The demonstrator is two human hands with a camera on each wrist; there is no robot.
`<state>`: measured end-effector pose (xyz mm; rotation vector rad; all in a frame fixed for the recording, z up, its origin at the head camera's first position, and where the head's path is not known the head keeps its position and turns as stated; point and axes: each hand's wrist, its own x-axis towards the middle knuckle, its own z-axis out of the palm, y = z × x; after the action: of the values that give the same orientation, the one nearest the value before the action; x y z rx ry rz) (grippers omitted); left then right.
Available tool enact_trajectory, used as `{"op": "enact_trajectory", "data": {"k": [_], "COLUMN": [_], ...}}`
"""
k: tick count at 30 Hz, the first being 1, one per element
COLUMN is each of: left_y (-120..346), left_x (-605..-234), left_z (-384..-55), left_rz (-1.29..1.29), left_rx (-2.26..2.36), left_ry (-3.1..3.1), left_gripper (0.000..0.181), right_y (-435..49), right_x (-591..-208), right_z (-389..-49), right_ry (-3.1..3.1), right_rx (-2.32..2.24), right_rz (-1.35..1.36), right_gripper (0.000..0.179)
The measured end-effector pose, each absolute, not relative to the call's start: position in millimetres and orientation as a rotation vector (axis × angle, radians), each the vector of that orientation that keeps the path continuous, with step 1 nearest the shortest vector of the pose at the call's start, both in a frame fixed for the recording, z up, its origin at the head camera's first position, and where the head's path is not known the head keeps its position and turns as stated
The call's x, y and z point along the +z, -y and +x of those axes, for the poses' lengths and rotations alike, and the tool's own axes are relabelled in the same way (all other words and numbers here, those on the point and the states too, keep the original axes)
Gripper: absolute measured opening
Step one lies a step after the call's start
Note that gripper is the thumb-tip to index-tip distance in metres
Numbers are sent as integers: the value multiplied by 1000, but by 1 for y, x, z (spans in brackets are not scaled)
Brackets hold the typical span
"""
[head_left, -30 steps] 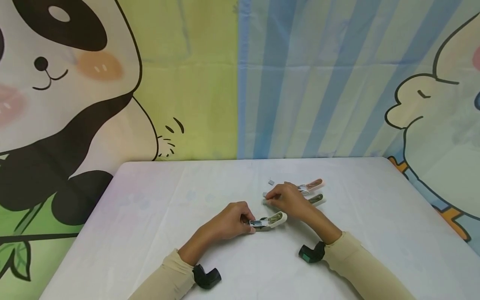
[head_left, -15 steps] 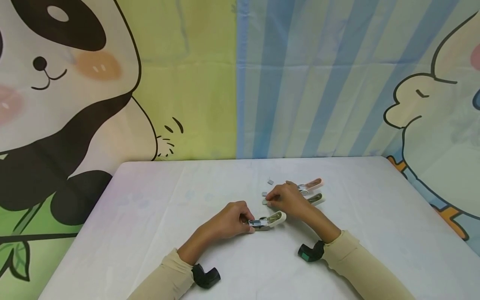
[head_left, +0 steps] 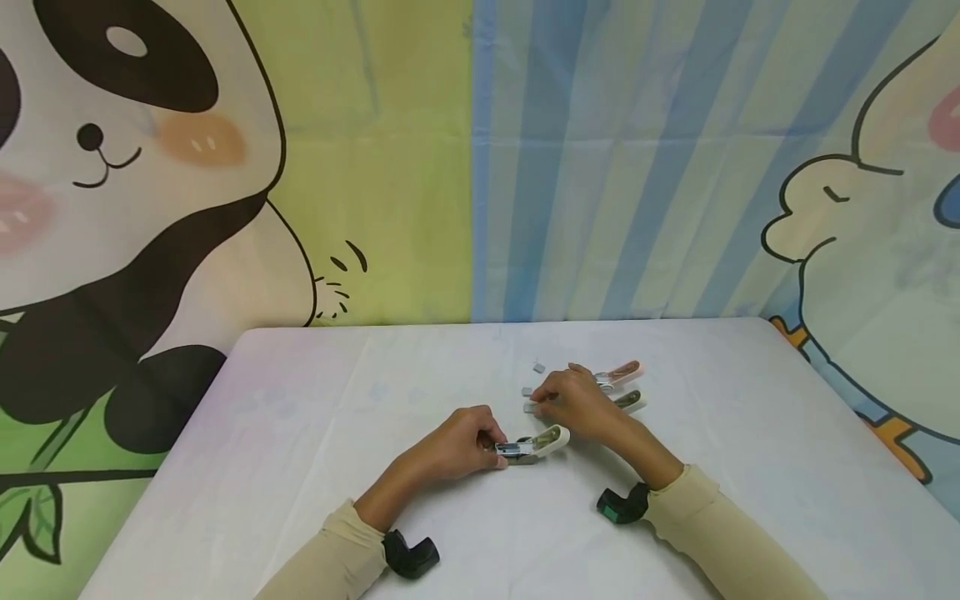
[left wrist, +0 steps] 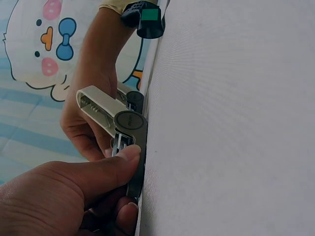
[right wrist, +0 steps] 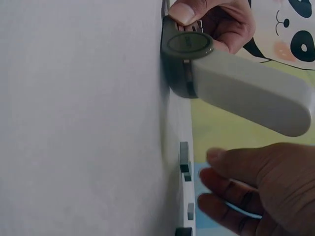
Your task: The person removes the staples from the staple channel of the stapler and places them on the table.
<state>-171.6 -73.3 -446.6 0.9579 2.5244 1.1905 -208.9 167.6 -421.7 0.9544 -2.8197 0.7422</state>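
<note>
An opened stapler (head_left: 525, 447) with a white handle and a dark grey base rests on the table. My left hand (head_left: 453, 442) pinches its front end, thumb on top near the metal magazine, as the left wrist view shows. The raised handle (right wrist: 253, 91) points away from that hand. My right hand (head_left: 577, 404) hovers low beside a small grey staple strip (head_left: 529, 408). In the right wrist view, its loosely bent fingers (right wrist: 236, 162) are apart from the staple strips (right wrist: 184, 156) and hold nothing.
A pink-handled stapler (head_left: 621, 372) and another with a pale handle (head_left: 632, 401) lie behind my right hand, partly hidden by it. Small grey strips (head_left: 539, 367) lie farther back on the white-covered table (head_left: 300, 467). A printed cloth (head_left: 405, 167) hangs behind.
The head view has shifted slightly. Both hands stay almost in place, the left still gripping the stapler and the right beside the staple strips.
</note>
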Motion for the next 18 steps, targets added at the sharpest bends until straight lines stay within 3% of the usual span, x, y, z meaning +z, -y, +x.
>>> {"op": "enact_trajectory", "data": {"k": [18], "left_y": [71], "left_x": [-450], "left_z": [-173], "left_rz": [930], "left_rx": [1207], "left_ry": [-2525], "left_gripper": [16], "right_y": [-195], "right_x": [-395], "right_z": [-187], "right_ry": [2834], "right_rx": [1126], "right_rz": [1248], "right_gripper": [22]}}
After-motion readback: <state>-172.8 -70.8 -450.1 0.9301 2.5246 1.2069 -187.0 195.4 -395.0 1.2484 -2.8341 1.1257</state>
